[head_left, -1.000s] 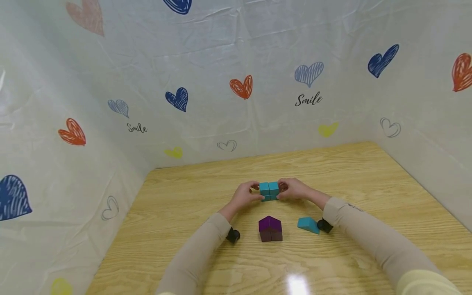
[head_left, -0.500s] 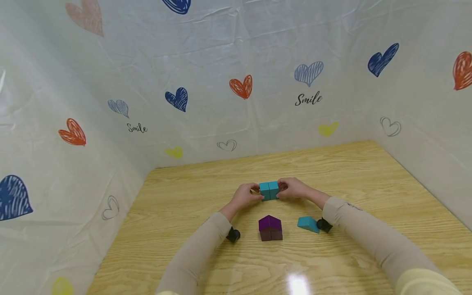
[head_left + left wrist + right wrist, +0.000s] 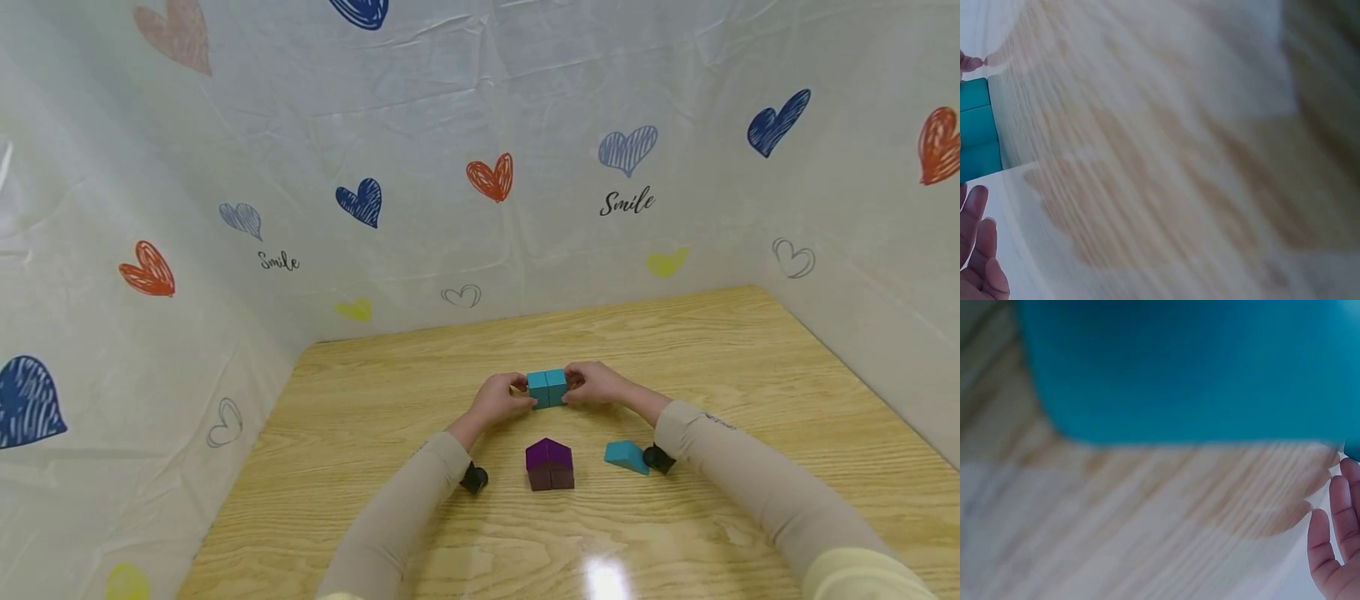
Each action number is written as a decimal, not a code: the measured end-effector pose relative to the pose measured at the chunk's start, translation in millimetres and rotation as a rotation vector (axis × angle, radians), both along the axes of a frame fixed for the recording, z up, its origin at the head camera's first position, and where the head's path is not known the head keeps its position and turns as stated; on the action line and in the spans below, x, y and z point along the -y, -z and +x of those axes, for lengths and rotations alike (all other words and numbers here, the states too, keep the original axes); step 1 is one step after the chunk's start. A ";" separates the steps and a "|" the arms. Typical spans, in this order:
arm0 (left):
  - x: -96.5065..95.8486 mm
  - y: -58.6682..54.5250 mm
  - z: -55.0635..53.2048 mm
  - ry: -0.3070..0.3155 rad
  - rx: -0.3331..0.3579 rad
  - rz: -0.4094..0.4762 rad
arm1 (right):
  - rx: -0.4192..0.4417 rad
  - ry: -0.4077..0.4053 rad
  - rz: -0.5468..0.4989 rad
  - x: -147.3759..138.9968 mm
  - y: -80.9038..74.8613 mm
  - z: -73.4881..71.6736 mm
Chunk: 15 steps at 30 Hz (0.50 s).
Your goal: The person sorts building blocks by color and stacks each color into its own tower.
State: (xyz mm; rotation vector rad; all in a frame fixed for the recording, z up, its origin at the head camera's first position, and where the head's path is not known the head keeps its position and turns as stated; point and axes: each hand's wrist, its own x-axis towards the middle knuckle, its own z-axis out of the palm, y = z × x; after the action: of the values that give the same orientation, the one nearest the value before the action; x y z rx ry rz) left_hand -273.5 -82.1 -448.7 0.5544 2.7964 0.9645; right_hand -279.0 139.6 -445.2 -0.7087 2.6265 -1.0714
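Note:
Two blue blocks stand side by side at the table's middle, a seam running between them. My left hand holds their left side, thumb at the front corner and fingers farther back. From the right, my right hand grips the other side in the same way. In the left wrist view the blue blocks show more seams, with curved fingers just below. A blue sloped block lies by the right wrist; its blurred blue face fills the top of the right wrist view.
Nearer the body stands a purple house-shaped group of blocks with a peaked top. Black wrist cameras hang under both sleeves. A white sheet with hearts walls in the wooden table at the back and sides.
One second ago a level line crossed the blue blocks' fronts; now the fronts look unbroken, as if the upper parts came down slightly. Both hands stay almost in place.

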 end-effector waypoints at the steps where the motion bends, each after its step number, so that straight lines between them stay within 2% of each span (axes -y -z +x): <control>1: 0.2 0.0 -0.1 0.000 0.000 -0.005 | 0.011 0.002 -0.002 0.0 0.2 -0.1; 7: 1.2 -2.0 1.6 -0.004 0.006 0.023 | 0.080 -0.014 -0.024 -8.1 -7.1 2.1; 11: 2.9 -4.8 4.4 0.004 -0.001 0.106 | 0.016 -0.017 0.001 -20.8 -19.6 9.3; 15: 5.8 -5.4 5.7 -0.001 0.009 0.171 | -0.067 -0.008 0.038 -32.0 -31.4 22.7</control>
State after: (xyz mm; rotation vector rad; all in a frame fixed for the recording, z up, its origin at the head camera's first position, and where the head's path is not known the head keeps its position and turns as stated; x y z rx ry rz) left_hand -267.8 -87.9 -443.3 0.5673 2.7223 1.2113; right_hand -256.3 171.6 -413.9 -0.7582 2.6900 -1.0098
